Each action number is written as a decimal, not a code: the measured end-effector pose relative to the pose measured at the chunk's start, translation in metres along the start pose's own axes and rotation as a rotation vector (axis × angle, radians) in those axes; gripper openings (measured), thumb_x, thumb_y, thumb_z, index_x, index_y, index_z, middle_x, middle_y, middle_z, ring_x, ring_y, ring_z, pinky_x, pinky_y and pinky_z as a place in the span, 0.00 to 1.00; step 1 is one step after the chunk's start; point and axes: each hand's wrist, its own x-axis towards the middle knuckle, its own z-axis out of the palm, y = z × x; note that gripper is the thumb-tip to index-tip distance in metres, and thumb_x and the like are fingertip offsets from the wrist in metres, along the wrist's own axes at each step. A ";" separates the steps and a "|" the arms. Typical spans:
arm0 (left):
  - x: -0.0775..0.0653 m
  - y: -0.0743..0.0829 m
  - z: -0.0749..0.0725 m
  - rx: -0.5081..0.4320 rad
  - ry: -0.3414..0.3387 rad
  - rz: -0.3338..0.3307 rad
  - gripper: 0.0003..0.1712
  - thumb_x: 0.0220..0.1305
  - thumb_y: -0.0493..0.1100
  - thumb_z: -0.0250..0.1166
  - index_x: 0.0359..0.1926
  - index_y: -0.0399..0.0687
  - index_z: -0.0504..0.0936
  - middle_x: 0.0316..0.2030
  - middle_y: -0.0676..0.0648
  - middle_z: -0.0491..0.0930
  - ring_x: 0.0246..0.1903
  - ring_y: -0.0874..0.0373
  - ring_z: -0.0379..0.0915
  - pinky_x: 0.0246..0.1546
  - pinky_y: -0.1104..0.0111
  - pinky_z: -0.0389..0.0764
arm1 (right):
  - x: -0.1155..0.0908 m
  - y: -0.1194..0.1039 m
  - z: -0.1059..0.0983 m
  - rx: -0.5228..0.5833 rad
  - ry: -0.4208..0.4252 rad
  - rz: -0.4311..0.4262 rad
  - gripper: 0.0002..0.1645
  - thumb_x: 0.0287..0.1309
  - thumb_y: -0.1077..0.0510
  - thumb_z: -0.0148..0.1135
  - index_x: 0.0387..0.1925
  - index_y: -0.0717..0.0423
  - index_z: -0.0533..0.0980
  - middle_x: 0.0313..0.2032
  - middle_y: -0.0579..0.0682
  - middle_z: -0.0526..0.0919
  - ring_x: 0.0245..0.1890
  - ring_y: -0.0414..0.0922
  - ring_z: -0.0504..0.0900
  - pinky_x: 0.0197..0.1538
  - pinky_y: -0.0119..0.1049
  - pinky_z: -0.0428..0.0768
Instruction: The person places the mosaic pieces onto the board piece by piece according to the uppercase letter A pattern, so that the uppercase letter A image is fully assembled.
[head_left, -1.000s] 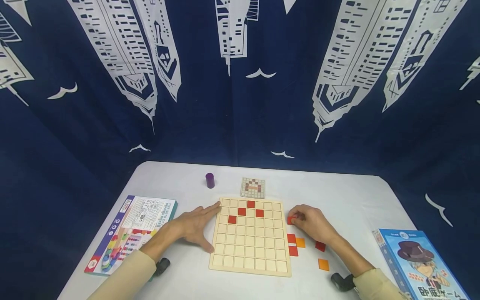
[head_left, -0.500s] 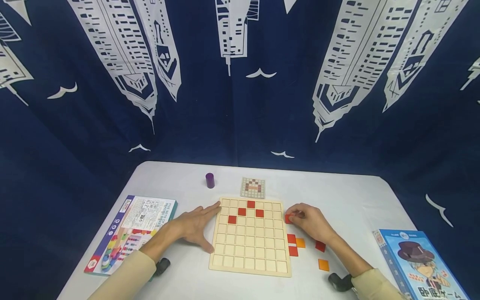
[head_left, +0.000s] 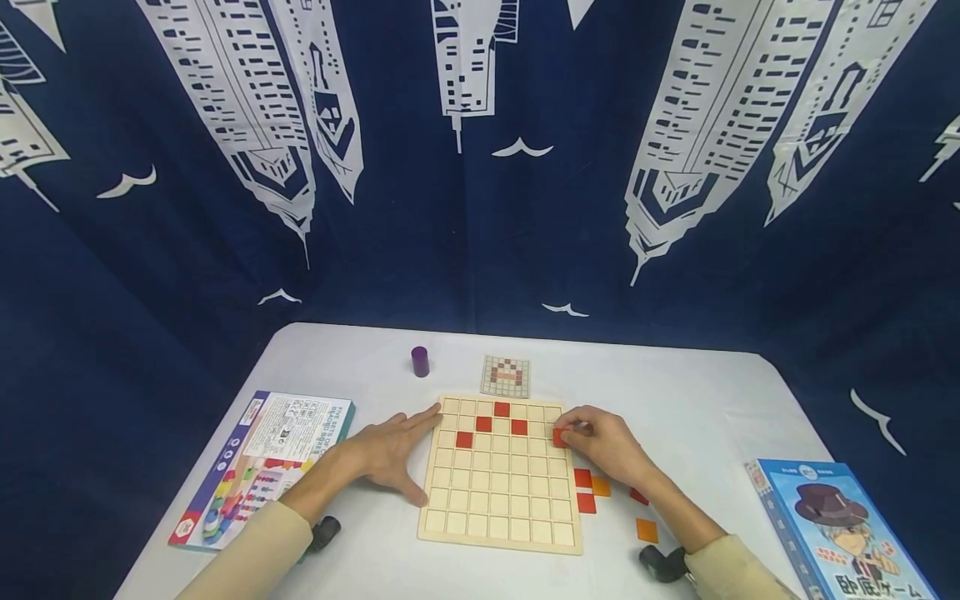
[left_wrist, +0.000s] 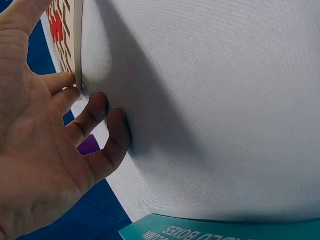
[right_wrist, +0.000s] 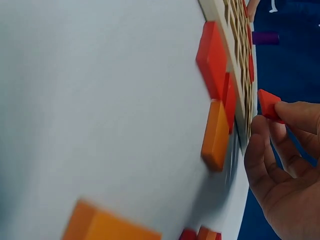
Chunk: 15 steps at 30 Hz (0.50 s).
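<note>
A light wooden grid board point(head_left: 499, 483) lies on the white table, with several red square tiles point(head_left: 502, 409) set in its upper cells. My left hand point(head_left: 390, 454) rests along the board's left edge, thumb and fingers spread apart. In the left wrist view its fingers point(left_wrist: 65, 82) touch the board's side. Over the right edge of the board, my right hand point(head_left: 603, 442) pinches a red square tile point(head_left: 560, 437) between thumb and fingertips. The right wrist view shows this held tile point(right_wrist: 269, 105) tilted and raised off the table.
Loose red tiles point(head_left: 586, 502) and orange tiles point(head_left: 647, 530) lie right of the board. Behind it are a small pattern card point(head_left: 506, 376) and a purple cylinder point(head_left: 420, 362). A colourful box point(head_left: 300, 417) stands left, a blue box point(head_left: 843, 517) right.
My right hand has moved left with the red tile, from beside the board to over its right edge. The left hand has stayed in place.
</note>
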 end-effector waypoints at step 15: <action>0.001 0.002 0.000 0.002 0.001 -0.009 0.75 0.34 0.72 0.80 0.80 0.55 0.52 0.81 0.56 0.42 0.74 0.33 0.50 0.66 0.38 0.65 | 0.011 -0.025 0.019 0.062 -0.024 -0.066 0.09 0.60 0.58 0.70 0.41 0.42 0.85 0.42 0.42 0.85 0.34 0.37 0.84 0.43 0.35 0.82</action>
